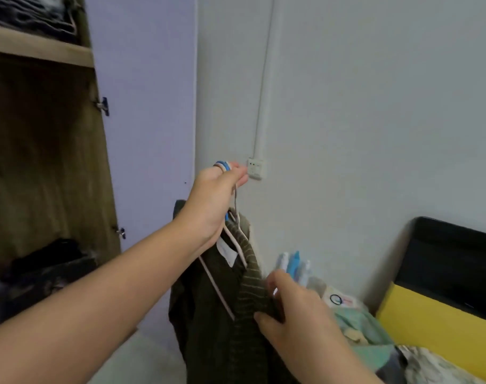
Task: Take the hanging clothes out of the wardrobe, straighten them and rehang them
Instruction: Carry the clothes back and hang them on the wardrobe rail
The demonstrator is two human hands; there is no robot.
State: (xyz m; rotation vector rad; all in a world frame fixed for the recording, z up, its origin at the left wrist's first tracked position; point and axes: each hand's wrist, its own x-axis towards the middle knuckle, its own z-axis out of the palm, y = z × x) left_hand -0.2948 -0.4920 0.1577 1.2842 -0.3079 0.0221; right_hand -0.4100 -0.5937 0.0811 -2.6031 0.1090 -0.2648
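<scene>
My left hand (214, 195) up high, fingers hooked through bunched hanger hooks (223, 165). Dark garments (208, 300) hang straight down from it, long axis vertical, out of wardrobe (42, 162), which stands to my left. My right hand (297, 314) lower, nearer me, pinching striped garment (250, 289) at its edge; best placed to smooth downward.

Soft, even light fills the room, with no hard glare. The pale wall (360, 106) reads bright and flat, while the open wardrobe (42, 162) interior sinks into dim brown shade, its lower contents nearly black. A faint shadow falls on the wall beside the dark hanging clothes (208, 314). The right hand (297, 314) and the items behind it are smeared by motion blur. The wide lens bends the wardrobe edges, and the picture looks soft and slightly compressed overall.
</scene>
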